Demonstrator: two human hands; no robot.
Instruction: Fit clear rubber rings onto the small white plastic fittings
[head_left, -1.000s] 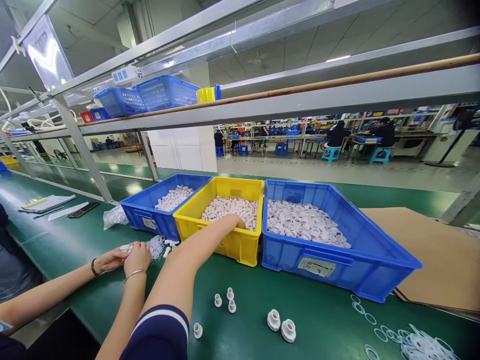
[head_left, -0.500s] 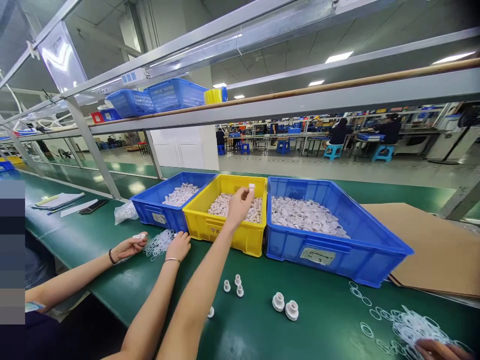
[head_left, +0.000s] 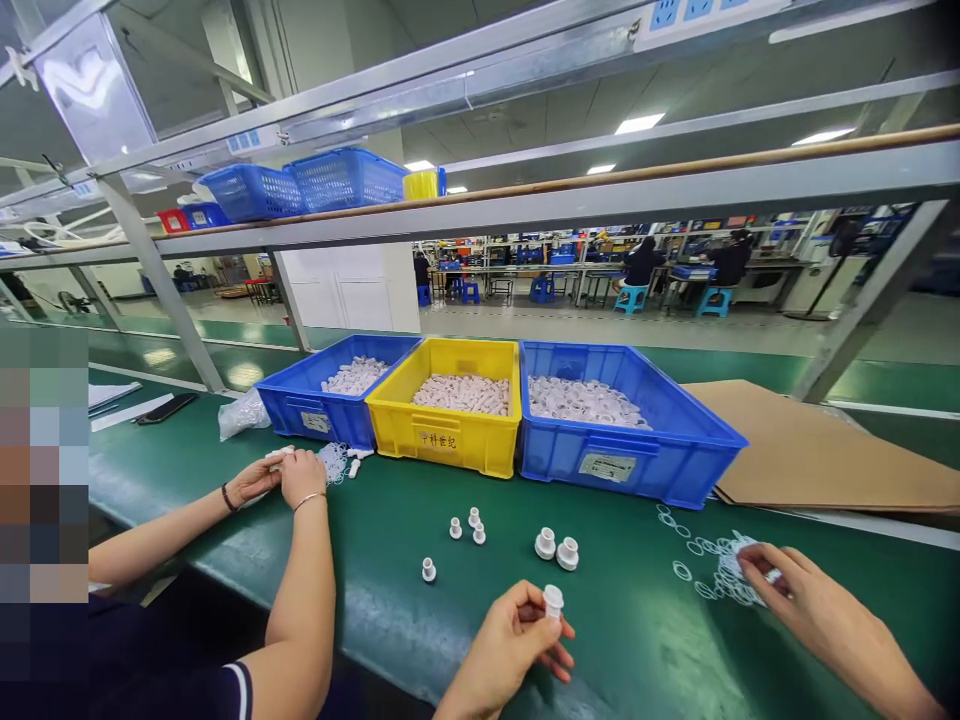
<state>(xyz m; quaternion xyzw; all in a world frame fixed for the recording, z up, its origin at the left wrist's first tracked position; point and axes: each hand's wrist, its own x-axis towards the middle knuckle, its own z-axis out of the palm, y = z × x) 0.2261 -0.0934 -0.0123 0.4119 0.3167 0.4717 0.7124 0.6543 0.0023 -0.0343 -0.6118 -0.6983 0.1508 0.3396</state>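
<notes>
My left hand point(head_left: 517, 640) is closed on a small white plastic fitting point(head_left: 553, 600), held upright above the green table with its flanged end up. On the right, my right hand point(head_left: 817, 610) has its fingertips pinched together at a loose pile of thin, translucent white rings point(head_left: 731, 570). What lies between those fingertips is too small to make out. Several small white flanged fittings point(head_left: 475, 518) stand on the table in front of my left hand. Two larger white flanged fittings point(head_left: 568, 554) stand to the right of them.
Behind stand a left blue bin point(head_left: 315, 400), a yellow bin point(head_left: 442, 448) and a right blue bin point(head_left: 637, 460), all holding white parts. Cardboard point(head_left: 825, 450) lies at right. A co-worker's hands point(head_left: 289, 475) work at left near more rings point(head_left: 335, 462). A shelf rail point(head_left: 480, 215) crosses above.
My left hand has come back from over the yellow bin to the near table with the white fitting. More of my right hand shows at the rings. The co-worker's hands have come together.
</notes>
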